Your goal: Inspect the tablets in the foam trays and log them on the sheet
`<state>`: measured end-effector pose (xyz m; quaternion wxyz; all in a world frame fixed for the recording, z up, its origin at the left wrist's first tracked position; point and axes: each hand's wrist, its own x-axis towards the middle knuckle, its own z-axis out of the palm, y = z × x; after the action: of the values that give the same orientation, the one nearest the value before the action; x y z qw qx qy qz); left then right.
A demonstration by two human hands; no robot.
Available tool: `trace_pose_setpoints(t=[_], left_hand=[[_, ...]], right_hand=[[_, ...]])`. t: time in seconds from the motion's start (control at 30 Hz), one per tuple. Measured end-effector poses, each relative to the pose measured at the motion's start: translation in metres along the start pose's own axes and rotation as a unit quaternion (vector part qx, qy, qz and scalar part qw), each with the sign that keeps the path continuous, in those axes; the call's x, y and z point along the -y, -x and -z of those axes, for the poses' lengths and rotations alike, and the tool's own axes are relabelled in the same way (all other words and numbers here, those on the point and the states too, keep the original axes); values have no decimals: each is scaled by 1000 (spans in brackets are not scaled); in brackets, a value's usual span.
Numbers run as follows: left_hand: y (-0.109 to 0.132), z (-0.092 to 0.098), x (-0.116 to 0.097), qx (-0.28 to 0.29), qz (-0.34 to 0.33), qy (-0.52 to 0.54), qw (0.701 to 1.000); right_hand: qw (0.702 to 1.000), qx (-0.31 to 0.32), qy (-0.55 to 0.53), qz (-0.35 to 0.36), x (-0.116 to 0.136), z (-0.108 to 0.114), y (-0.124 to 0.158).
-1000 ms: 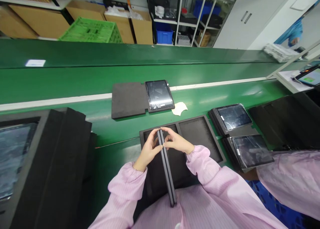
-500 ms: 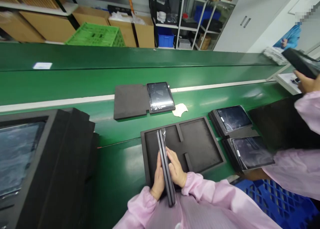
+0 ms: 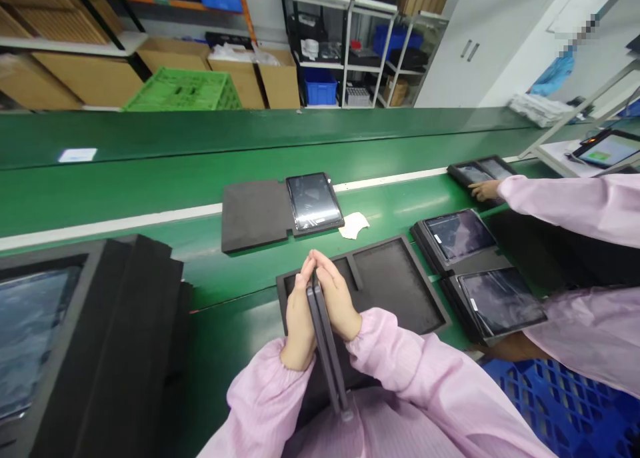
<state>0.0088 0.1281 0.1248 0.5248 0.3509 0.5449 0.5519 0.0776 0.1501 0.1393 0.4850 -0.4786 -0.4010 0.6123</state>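
My left hand [image 3: 299, 318] and my right hand [image 3: 336, 297] press flat against the two sides of a pair of thin dark tablets [image 3: 327, 358] held on edge, back to back. The fingertips of both hands meet over the far end. The tablets stand above a black foam tray [image 3: 400, 278] with two recesses, on the green conveyor belt [image 3: 150, 178]. Pink sleeves cover both my arms.
A foam sheet [image 3: 253, 215] carrying a tablet [image 3: 314, 201] lies farther out, with a white scrap [image 3: 354, 225] beside it. More trayed tablets [image 3: 457, 235] [image 3: 500, 301] sit at the right, where another person's hand [image 3: 484, 190] touches a far tray. A black foam stack [image 3: 100, 338] stands left.
My hands slid forward along the tablets to their far end, fingertips meeting on top. The other person's arm at the right came down and reaches to a tray on the belt.
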Motion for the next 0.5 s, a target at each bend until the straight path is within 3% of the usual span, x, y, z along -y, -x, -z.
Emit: trace_pose_setpoints(t=[0.37,0.43,0.5], left_hand=[[-17,3,15,-4,30,-2,1000],[-15,7,22,4,23,-11,1000],[-8,10,33,17,5,-19,1000]], right_hand=[[999,-13,6,-33,-1,-2,-19],[1000,-6,1,-10,-10,2,-18],[998,16,20,58,-29,12,-10]])
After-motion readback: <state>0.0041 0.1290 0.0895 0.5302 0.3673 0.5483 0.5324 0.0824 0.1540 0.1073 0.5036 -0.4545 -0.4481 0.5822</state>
